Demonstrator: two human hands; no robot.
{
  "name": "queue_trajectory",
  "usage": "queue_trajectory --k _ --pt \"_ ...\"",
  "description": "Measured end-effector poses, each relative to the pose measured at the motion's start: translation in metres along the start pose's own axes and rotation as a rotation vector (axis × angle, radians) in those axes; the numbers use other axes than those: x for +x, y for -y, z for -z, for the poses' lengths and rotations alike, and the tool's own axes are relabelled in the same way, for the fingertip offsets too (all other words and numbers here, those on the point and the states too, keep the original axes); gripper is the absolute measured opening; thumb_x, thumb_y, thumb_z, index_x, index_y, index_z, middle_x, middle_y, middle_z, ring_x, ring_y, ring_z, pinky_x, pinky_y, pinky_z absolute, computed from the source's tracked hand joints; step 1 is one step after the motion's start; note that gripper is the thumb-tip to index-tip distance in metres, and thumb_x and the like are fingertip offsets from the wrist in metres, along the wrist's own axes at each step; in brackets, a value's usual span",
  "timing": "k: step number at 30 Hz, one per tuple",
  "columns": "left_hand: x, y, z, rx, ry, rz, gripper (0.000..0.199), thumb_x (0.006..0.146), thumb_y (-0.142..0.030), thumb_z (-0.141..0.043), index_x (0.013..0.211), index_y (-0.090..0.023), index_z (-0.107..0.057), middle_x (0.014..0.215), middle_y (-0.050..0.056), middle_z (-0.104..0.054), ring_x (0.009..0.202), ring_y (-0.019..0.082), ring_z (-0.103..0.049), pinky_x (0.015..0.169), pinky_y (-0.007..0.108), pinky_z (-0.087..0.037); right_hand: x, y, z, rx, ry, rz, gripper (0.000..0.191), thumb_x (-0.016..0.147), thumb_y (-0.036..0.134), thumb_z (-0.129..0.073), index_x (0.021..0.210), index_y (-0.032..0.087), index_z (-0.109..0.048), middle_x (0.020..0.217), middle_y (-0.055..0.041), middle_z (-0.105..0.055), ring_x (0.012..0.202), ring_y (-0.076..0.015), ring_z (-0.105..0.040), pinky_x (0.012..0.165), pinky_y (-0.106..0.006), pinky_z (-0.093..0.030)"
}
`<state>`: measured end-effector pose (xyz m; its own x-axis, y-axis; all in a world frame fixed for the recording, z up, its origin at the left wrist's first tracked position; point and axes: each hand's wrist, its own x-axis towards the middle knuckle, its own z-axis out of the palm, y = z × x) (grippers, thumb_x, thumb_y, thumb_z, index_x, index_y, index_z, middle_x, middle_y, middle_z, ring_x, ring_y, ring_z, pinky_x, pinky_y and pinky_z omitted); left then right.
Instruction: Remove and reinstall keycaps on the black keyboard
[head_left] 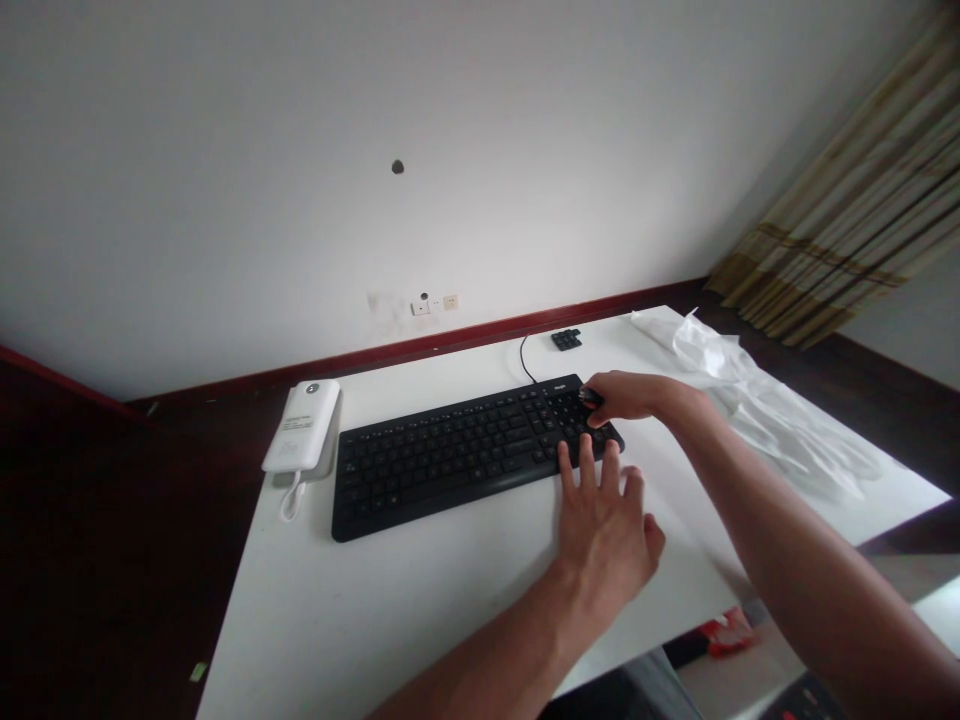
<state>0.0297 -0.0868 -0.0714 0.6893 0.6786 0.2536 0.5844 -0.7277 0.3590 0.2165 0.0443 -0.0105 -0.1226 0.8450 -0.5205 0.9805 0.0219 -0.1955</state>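
A black keyboard (442,455) lies at a slant on the white table, its cable (525,360) running off the back edge. My left hand (600,520) is spread out, with fingertips resting on the keyboard's front edge by the number pad. Over the upper right of that pad, my right hand (626,395) has thumb and fingers closed around a small dark object (591,397), too small and covered to name. Behind the keyboard sits a small cluster of black keys (566,340), apart from it.
On the table's left stands a white power-bank-like device (304,425) with a looped white strap (292,497). Crumpled clear plastic wrapping (772,410) covers much of the right side. The white table (315,620) faces a wall with sockets (450,302); a curtain (847,210) hangs at right.
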Motion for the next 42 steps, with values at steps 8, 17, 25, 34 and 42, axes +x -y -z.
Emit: queue_trajectory --k 8,17,25,34,42 --pt "0.004 0.004 0.003 -0.009 0.032 -0.006 0.055 0.098 -0.045 -0.050 0.146 -0.017 -0.054 0.165 0.012 -0.039 0.159 0.034 -0.023 0.130 0.061 -0.021 0.010 -0.013 -0.003 0.106 0.038 -0.008 0.025 0.064 0.033 -0.076 0.063 0.019 -0.055 0.065 -0.0009 -0.061 0.067 -0.0186 -0.056 0.063 -0.031 -0.039" --pt "0.005 0.004 0.002 -0.009 0.031 -0.005 0.055 0.099 -0.046 -0.047 0.143 -0.016 -0.058 0.166 0.014 -0.037 0.159 0.034 -0.022 0.130 0.061 -0.021 0.005 -0.036 -0.013 0.447 0.050 0.129 0.047 0.067 0.049 -0.080 0.070 0.023 -0.041 0.056 0.0074 -0.039 0.052 -0.0101 -0.034 0.050 -0.027 -0.027" --pt "0.005 0.003 -0.001 -0.010 0.005 0.057 0.072 0.100 -0.052 -0.047 0.163 -0.019 -0.034 0.169 0.015 -0.031 0.159 0.036 -0.021 0.128 0.062 -0.027 0.016 -0.058 -0.019 0.357 -0.617 0.057 0.055 0.087 0.071 -0.061 0.063 0.023 -0.048 0.060 0.0013 -0.052 0.061 -0.0154 -0.044 0.061 -0.031 -0.035" --pt "0.007 0.006 -0.002 -0.004 0.001 0.095 0.074 0.099 -0.052 -0.051 0.164 -0.019 -0.034 0.169 0.015 -0.032 0.157 0.038 -0.025 0.127 0.062 -0.029 0.050 -0.055 -0.038 0.221 -0.990 -0.071 0.027 0.092 0.035 -0.060 0.111 0.023 -0.074 0.098 -0.0081 -0.078 0.085 -0.0248 -0.070 0.080 -0.035 -0.049" --pt "0.007 0.005 -0.004 0.004 -0.008 0.096 0.070 0.100 -0.051 -0.049 0.161 -0.018 -0.039 0.168 0.017 -0.034 0.154 0.034 -0.032 0.128 0.059 -0.029 0.059 -0.043 -0.039 0.091 -0.814 -0.110 0.047 0.097 0.032 -0.052 0.142 0.034 -0.065 0.125 -0.0071 -0.075 0.102 -0.0292 -0.071 0.082 -0.036 -0.052"
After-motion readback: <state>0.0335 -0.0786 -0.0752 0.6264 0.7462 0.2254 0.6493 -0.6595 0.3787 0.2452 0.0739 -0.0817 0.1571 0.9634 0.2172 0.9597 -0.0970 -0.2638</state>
